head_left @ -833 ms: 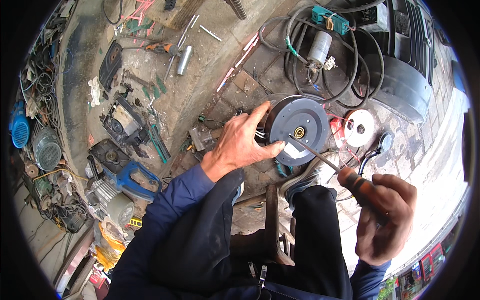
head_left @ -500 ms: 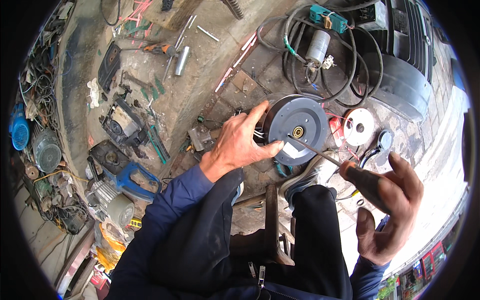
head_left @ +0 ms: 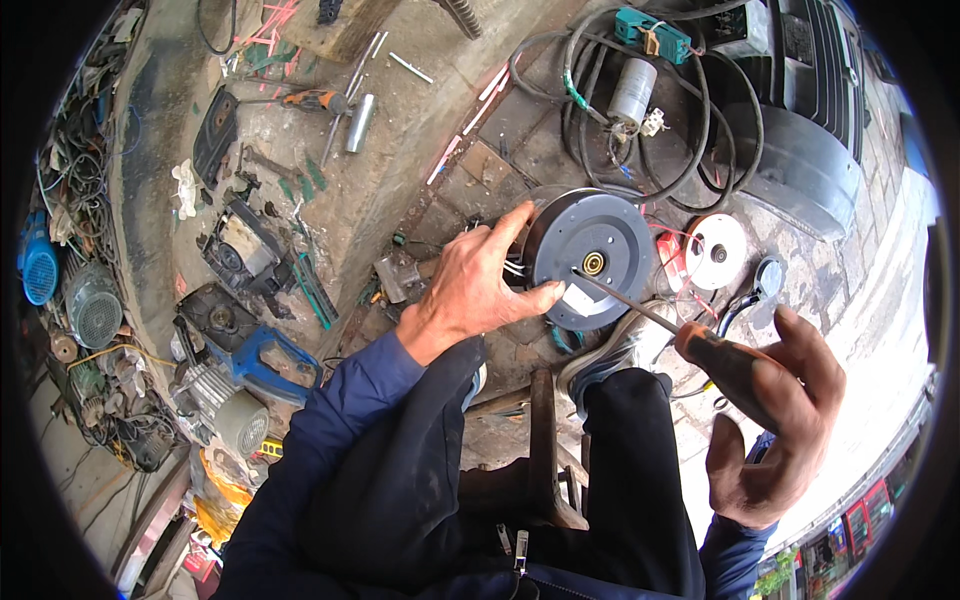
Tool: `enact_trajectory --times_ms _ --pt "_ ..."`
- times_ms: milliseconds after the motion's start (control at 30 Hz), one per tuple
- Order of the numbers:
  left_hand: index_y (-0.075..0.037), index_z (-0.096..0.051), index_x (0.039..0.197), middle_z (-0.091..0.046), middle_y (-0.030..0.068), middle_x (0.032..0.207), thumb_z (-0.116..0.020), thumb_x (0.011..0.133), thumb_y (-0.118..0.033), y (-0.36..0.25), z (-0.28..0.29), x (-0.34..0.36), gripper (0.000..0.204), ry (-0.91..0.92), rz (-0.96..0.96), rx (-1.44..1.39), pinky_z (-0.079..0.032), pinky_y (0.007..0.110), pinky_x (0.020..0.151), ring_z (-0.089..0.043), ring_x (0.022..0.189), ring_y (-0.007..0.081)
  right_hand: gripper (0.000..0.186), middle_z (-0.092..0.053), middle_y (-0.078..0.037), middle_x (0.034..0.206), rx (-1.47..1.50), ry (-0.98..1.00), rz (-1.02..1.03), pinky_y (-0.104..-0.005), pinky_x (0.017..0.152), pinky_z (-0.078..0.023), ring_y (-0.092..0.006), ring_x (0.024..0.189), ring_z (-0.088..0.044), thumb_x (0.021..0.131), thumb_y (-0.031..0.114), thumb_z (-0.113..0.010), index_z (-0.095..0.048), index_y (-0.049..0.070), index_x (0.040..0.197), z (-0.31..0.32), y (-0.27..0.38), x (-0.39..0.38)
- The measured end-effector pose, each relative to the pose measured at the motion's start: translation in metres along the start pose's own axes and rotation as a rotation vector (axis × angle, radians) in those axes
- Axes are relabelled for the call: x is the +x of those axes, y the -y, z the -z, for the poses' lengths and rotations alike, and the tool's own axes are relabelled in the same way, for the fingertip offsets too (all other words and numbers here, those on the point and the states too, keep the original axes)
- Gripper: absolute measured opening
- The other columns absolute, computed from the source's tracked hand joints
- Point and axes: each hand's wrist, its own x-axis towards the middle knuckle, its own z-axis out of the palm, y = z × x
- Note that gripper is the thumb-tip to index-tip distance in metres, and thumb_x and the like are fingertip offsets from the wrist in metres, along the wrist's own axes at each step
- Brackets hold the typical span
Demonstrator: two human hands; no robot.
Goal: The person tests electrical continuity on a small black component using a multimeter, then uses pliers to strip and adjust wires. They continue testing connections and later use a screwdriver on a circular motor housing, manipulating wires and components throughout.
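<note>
A round dark-grey motor housing [head_left: 622, 232] with a brass-coloured centre faces me in front of my knees. My left hand [head_left: 470, 290] grips its left edge, thumb on the face and index finger along the upper rim. White wires come out near those fingers. In my right hand [head_left: 790, 420] is a screwdriver [head_left: 735, 368] with a black and orange handle. Its tip meets the face of the housing, just below the brass-coloured centre. The right thumb and some fingers stand away from the handle.
A white disc [head_left: 717, 251] and a red box [head_left: 671, 259] lie right of the housing. Coiled black cable [head_left: 705, 110] with a silver capacitor [head_left: 633, 92] lies beyond. At left are a blue-handled saw [head_left: 270, 360], another screwdriver [head_left: 315, 101] and a metal tube [head_left: 361, 123].
Almost nothing differs. The view shifts slightly; both hands, the screwdriver and the housing keep nearly the same places.
</note>
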Motion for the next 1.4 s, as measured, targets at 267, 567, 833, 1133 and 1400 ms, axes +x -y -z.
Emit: enact_trajectory --times_ms 267,567,833,1133,1400 --pt "0.007 -0.055 0.149 -0.071 0.0329 0.128 -0.091 0.077 -0.038 0.001 0.000 0.000 0.093 0.009 0.014 -0.002 -0.059 0.046 0.100 -0.074 0.117 0.0422 0.032 -0.071 -0.026 0.120 0.118 -0.111 -0.077 -0.0389 0.083 -0.062 -0.0326 0.097 -0.075 0.095 0.004 -0.075 -0.065 0.008 0.125 -0.008 0.003 0.004" --pt "0.008 -0.055 0.150 -0.072 0.0315 0.126 -0.091 0.077 -0.038 0.001 0.000 -0.001 0.093 0.012 0.004 0.001 -0.060 0.044 0.099 -0.076 0.114 0.0391 0.045 -0.062 -0.031 0.136 0.211 -0.016 -0.113 -0.0428 0.085 -0.062 -0.0352 0.107 -0.073 0.094 0.014 -0.082 -0.059 0.004 0.132 -0.002 -0.009 -0.004" --pt "0.007 -0.055 0.150 -0.073 0.0302 0.124 -0.091 0.078 -0.038 0.000 0.002 -0.001 0.093 0.000 0.028 -0.016 -0.060 0.043 0.098 -0.077 0.113 0.0369 0.033 -0.064 -0.027 0.125 0.336 -0.081 -0.153 -0.0404 0.092 -0.058 -0.0294 0.106 -0.068 0.097 0.004 -0.074 -0.055 0.003 0.124 -0.010 -0.009 -0.007" --pt "0.006 -0.054 0.152 -0.074 0.0297 0.123 -0.091 0.078 -0.039 0.001 0.000 0.000 0.094 -0.015 0.001 -0.024 -0.061 0.043 0.095 -0.077 0.109 0.0356 0.027 -0.063 -0.023 0.117 0.413 -0.235 -0.299 -0.0395 0.097 -0.056 -0.0271 0.108 -0.066 0.100 0.013 -0.075 -0.054 0.004 0.115 -0.006 -0.017 -0.023" --pt "0.006 -0.054 0.152 -0.074 0.0296 0.120 -0.090 0.078 -0.043 0.002 -0.001 0.001 0.096 -0.016 0.006 -0.001 -0.060 0.042 0.092 -0.077 0.103 0.0349 0.025 -0.064 -0.023 0.117 0.409 -0.206 -0.259 -0.0375 0.095 -0.055 -0.0266 0.105 -0.066 0.097 0.003 -0.071 -0.055 0.001 0.115 -0.010 -0.032 -0.023"
